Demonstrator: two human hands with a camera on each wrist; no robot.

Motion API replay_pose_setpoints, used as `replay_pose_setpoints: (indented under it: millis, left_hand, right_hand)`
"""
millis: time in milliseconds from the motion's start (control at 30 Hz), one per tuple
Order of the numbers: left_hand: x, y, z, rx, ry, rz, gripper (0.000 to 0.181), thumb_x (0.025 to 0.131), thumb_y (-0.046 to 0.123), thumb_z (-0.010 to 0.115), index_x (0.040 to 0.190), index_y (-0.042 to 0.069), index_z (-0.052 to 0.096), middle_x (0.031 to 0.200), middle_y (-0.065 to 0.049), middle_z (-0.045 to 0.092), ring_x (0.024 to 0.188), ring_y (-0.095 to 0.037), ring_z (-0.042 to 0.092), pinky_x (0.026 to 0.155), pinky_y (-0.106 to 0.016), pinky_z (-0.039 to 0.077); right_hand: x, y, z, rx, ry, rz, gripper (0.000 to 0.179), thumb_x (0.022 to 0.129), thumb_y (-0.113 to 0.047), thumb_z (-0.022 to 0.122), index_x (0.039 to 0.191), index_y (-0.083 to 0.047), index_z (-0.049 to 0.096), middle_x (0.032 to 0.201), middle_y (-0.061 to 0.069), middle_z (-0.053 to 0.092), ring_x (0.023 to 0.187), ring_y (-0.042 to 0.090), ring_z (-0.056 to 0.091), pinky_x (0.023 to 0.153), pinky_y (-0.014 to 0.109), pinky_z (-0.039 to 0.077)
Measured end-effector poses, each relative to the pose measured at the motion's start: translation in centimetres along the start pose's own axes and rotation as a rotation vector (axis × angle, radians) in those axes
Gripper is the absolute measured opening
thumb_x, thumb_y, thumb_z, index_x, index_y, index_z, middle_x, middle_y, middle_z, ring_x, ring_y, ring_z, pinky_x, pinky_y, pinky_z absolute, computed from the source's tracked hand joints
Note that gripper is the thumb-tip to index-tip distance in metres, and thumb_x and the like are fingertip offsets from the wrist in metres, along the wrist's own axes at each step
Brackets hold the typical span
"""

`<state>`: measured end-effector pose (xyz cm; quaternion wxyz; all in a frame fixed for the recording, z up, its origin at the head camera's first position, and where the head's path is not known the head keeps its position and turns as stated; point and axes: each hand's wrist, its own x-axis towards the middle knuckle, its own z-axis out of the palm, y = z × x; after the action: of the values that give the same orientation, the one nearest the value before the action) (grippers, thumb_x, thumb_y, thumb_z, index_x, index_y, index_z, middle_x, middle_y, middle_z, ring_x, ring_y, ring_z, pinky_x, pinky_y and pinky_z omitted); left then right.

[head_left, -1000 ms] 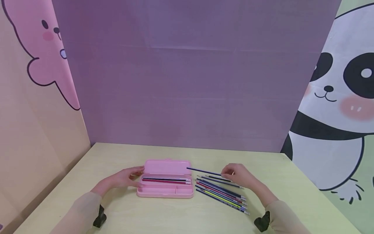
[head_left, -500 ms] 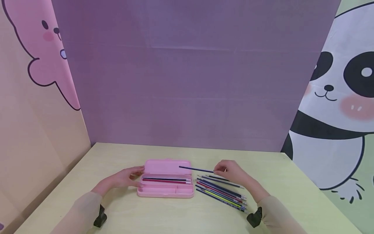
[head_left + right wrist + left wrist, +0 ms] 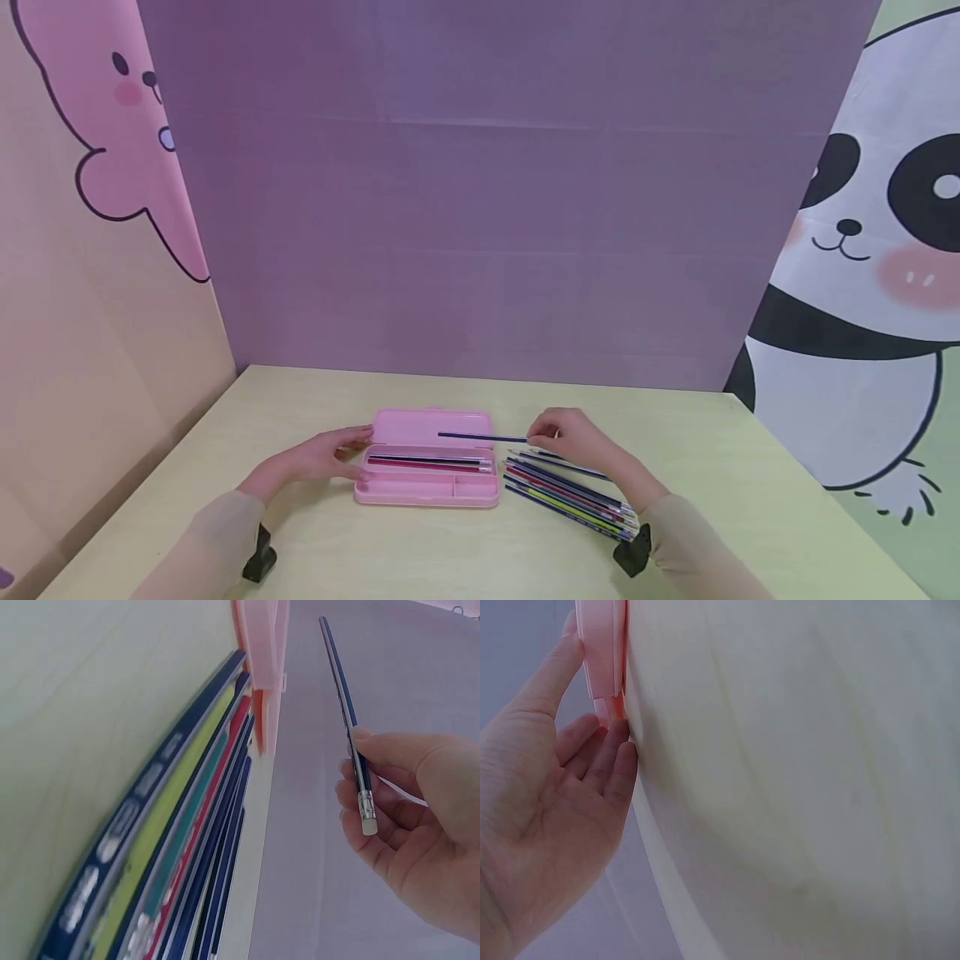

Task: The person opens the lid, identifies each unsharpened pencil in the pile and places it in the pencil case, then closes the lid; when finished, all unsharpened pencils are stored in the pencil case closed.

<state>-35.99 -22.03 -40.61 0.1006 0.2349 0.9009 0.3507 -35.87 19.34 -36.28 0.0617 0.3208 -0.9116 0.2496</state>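
Head view is taking in a broad purple sheet (image 3: 480,192) that is rising behind the table (image 3: 375,550), with faint creases running across it. Below it the table is spreading forward, its pale top showing light wood grain. On one side a pinkish-beige wall (image 3: 97,333) is bearing part of a pink cartoon animal (image 3: 127,175); on the other, a large panda picture (image 3: 847,408) is filling most of a pale green wall (image 3: 930,542).

Two pale sleeves (image 3: 213,537) are reaching in from the near edge, each carrying a black wrist device (image 3: 260,557). The pink pencil case (image 3: 405,490) is lying on the table with its lid (image 3: 408,425) laid back toward the sheet. Beside its right end, a pile of pencils (image 3: 570,497) is resting slantwise on the wood, mostly dark blue, with yellow-green, teal and red among them.

The left hand (image 3: 326,454) is touching the case's left end, thumb and fingers standing wide apart, fingers slightly bent. The right hand (image 3: 573,437) is pinching one dark blue pencil (image 3: 483,437) narrowly near its eraser end. That pencil is hanging in the air, its far part crossing in front of the lid. A few dark and red pencils (image 3: 427,463) are lying in the long compartment nearest the lid. Smallest, a white eraser (image 3: 369,826) is showing below the right fingers.
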Motion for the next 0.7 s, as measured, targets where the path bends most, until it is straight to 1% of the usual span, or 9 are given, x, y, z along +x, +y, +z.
replay_pose_setpoints:
  millis: [167,333,467,700]
  left_hand:
    - [0.1,0.1,0.0,0.000,-0.003,0.007,0.086,0.079,0.035,0.074,0.145,0.001,0.031,0.144,-0.020,0.040,0.128,-0.038,0.042,0.107,-0.051,0.036]
    - [0.2,-0.2,0.1,-0.013,-0.005,0.007,0.087,0.079,0.036,0.074,0.145,0.001,0.030,0.145,-0.020,0.039,0.129,-0.038,0.042,0.107,-0.051,0.035]
    - [0.1,-0.3,0.2,-0.014,-0.004,0.009,0.087,0.079,0.036,0.074,0.145,0.001,0.030,0.145,-0.020,0.039,0.129,-0.038,0.042,0.107,-0.051,0.035]
    - [0.0,0.2,0.0,-0.002,-0.003,0.012,0.086,0.079,0.034,0.074,0.145,-0.001,0.030,0.145,-0.022,0.039,0.128,-0.039,0.042,0.107,-0.052,0.036]
  right_hand:
    - [0.5,-0.5,0.5,0.016,0.007,-0.033,0.009,0.087,-0.013,0.066,0.092,-0.007,0.069,0.079,-0.002,0.063,0.068,0.003,0.050,0.060,0.018,0.049]
    - [0.9,-0.8,1.3,0.047,0.004,-0.020,0.008,0.087,-0.013,0.066,0.092,-0.008,0.070,0.080,-0.003,0.063,0.069,0.003,0.050,0.061,0.017,0.049]
    - [1.2,-1.2,2.0,0.067,0.007,-0.034,0.008,0.087,-0.014,0.066,0.092,-0.008,0.070,0.081,-0.003,0.064,0.069,0.003,0.051,0.061,0.017,0.049]
    - [1.8,-2.0,2.8,0.097,0.006,-0.047,0.010,0.088,-0.015,0.065,0.093,-0.007,0.069,0.081,-0.001,0.064,0.069,0.003,0.050,0.061,0.016,0.048]
